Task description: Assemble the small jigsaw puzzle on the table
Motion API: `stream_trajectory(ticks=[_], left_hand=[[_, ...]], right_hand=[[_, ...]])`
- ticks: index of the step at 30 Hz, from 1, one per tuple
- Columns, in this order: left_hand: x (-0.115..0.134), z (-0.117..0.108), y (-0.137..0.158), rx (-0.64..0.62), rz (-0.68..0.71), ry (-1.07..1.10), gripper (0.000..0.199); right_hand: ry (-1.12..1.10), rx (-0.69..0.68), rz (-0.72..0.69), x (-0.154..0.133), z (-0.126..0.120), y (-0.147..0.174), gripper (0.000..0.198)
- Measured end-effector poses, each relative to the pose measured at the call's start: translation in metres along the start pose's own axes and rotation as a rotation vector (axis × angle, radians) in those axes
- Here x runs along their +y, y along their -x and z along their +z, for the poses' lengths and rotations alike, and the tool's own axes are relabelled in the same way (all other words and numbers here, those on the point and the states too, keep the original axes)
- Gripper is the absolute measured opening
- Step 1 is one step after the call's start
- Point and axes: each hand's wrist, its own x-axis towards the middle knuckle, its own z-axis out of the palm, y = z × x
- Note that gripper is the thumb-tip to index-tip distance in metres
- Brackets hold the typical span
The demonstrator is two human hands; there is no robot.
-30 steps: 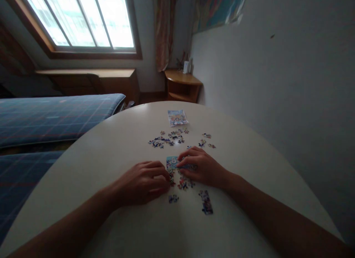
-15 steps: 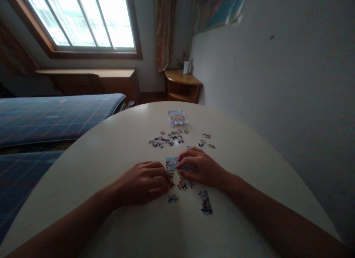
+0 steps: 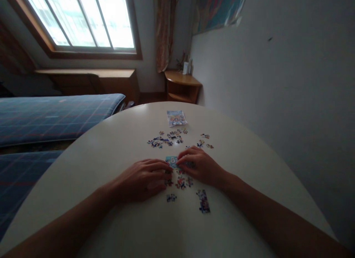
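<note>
A partly joined jigsaw puzzle [image 3: 171, 160], with a light-blue strip along its top, lies on the table between my hands. My left hand [image 3: 148, 177] rests at its left side, fingers stretched out over the edge pieces and the thumb apart below. From the right, my right hand [image 3: 200, 163] reaches over the strip, thumb and forefinger brought together on a puzzle piece that the fingers mostly hide. Below the strip are joined reddish pieces [image 3: 181, 182]. Nearer me lie a small joined pair of pieces [image 3: 171, 198] and a dark joined section [image 3: 203, 201].
Loose puzzle pieces [image 3: 158, 141] are scattered beyond my hands, with several more pieces [image 3: 200, 143] to the right. A printed picture sheet [image 3: 176, 118] lies farther back on the round white table [image 3: 124, 228]. A plaid mattress [image 3: 55, 117] stands left; a wall [image 3: 277, 95] rises right.
My left fingers have shifted slightly up and right over the puzzle's edge. My right hand stays at the strip, its fingertips a little closer together.
</note>
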Motion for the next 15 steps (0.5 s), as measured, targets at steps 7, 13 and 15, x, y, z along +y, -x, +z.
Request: stream_trajectory(ticks=[7,13,15], left_hand=[[-0.002,0.001,0.001,0.03,0.003,0.003,0.029],[-0.002,0.002,0.0,0.039,-0.008,0.026,0.034],[-0.003,0.002,0.0,0.042,-0.008,0.039,0.034]], right_hand=[[0.102,0.0,0.108,-0.009,-0.02,-0.001,0.006],[0.156,-0.184,0.201,-0.043,-0.037,0.01,0.006],[0.166,-0.213,0.195,-0.053,-0.036,0.012,0.012]])
